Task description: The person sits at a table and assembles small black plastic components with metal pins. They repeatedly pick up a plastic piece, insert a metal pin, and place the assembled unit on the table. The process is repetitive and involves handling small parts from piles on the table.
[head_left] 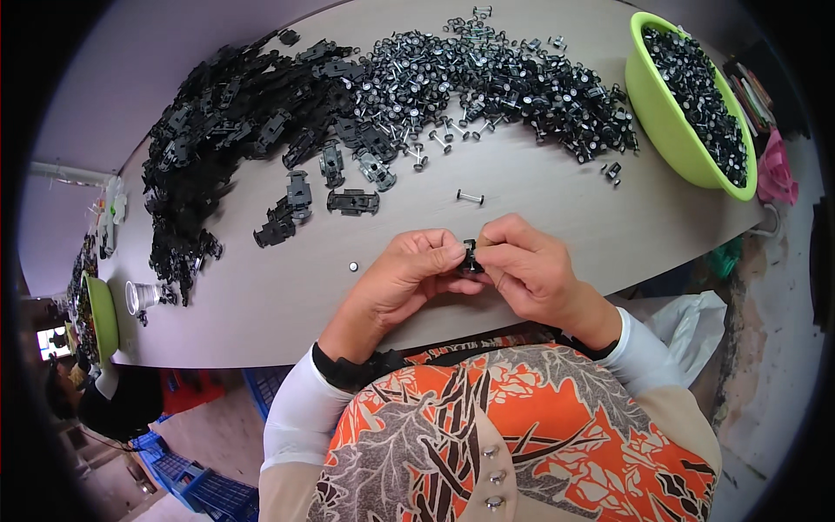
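Near the table's front edge, my left hand pinches a small black toy car chassis between thumb and fingers. My right hand closes on the other side of the same piece, its thumb and forefinger pressed against it. Much of the chassis is hidden by my fingers. Just beyond my hands lies a single wheel axle, a metal rod with a black wheel at each end. A loose wheel rests to the left of my left hand. Several chassis, among them one lying flat, are spread farther off.
A big heap of black chassis covers the left and back, meeting a heap of wheel axles. At right stands a lime green basin full of axles. A clear plastic cup lies at left, near another green basin beside a person.
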A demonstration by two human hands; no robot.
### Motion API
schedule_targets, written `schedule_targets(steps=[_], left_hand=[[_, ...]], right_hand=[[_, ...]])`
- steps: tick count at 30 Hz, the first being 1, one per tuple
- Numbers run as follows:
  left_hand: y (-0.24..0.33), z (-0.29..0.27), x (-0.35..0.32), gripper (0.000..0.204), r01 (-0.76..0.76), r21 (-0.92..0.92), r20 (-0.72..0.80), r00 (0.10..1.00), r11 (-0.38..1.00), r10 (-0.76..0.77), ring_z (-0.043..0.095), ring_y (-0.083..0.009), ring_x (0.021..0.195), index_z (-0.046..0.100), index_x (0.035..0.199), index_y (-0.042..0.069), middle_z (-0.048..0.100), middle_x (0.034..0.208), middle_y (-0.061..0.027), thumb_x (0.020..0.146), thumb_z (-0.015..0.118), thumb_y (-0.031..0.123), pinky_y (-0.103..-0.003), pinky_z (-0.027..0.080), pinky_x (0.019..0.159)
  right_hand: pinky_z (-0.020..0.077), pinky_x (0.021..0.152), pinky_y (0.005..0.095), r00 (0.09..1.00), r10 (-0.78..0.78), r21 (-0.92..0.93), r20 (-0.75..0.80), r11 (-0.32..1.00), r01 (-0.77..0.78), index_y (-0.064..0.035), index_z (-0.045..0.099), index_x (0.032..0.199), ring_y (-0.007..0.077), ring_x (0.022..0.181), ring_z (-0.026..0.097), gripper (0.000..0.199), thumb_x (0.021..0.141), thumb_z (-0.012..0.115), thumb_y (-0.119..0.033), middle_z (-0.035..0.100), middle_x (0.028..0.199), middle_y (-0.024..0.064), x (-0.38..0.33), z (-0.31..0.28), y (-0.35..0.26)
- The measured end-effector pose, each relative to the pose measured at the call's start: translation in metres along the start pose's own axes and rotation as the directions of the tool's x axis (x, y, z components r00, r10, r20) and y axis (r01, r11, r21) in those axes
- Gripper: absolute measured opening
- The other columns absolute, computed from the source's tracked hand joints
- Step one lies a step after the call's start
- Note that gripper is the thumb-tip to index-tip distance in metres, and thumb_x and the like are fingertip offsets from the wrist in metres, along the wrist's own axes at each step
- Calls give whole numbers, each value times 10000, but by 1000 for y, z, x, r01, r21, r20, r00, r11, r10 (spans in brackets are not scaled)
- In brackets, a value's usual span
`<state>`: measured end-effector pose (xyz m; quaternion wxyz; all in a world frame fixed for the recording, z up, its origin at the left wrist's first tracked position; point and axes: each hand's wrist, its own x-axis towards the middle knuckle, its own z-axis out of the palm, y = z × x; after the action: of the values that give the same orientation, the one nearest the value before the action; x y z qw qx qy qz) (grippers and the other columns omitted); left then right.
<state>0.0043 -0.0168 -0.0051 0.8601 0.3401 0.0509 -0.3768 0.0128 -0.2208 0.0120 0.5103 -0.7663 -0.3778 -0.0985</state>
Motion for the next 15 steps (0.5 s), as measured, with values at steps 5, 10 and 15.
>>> schedule_targets(steps=[5, 10, 15], left_hand=[[-5, 0, -3, 193, -25, 58, -72, 997, 998, 29, 686, -257, 858, 608, 902, -22, 657, 916, -123, 919, 626, 169, -323, 587, 778], [-8, 2, -7, 194, -8, 52, -124, 992, 999, 14, 688, -242, 798, 612, 866, -19, 656, 882, -109, 920, 625, 167, -327, 593, 749], [-8, 2, -12, 194, -44, 90, -131, 990, 995, 56, 678, -221, 795, 596, 844, -5, 644, 847, -94, 912, 639, 172, -322, 588, 747]], right_hand=[[459, 537, 342, 991, 10, -72, 131, 997, 0, -12, 562, 785, 252, 621, 549, 156, 674, 635, 70, 495, 795, 91, 3, -3, -5], [444, 527, 373, 976, -1, -62, 218, 998, 14, -15, 520, 735, 275, 621, 535, 129, 688, 614, 60, 466, 767, 93, 5, -2, -6], [451, 528, 374, 973, -9, -74, 230, 997, 27, -22, 541, 831, 280, 632, 542, 181, 690, 616, 62, 474, 771, 93, 10, 2, -9]])
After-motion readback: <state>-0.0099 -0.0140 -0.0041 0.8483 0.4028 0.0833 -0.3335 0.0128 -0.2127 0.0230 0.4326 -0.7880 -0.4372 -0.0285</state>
